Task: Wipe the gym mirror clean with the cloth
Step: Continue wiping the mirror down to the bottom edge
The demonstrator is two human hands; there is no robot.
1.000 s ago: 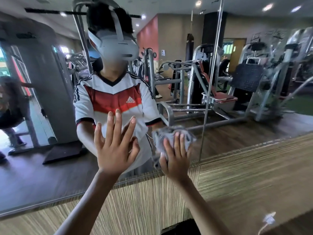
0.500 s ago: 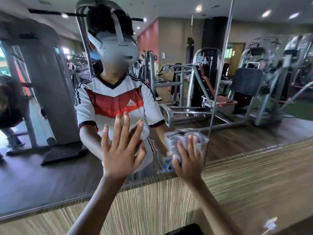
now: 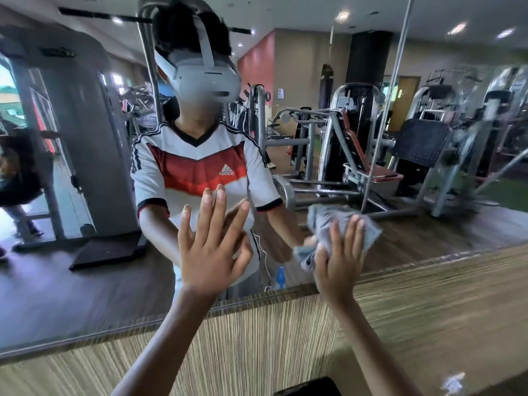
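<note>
Hands flat against the mirror (image 3: 428,90), one bracing, one wiping
Left hand (image 3: 211,247), bare and spread, rests on the glass well left of the vertical seam (image 3: 382,124), probably to steady the lean; right hand (image 3: 340,258) presses the crumpled grey cloth (image 3: 321,220) with straight fingers just left of that seam, so the palm drives the wipe

A striped wood-grain panel (image 3: 285,338) spans the bottom, a white object (image 3: 454,384) lower right.

Bright, even light from ceiling spots (image 3: 343,16); wide-angle bending at edges, motion blur on the right
</note>
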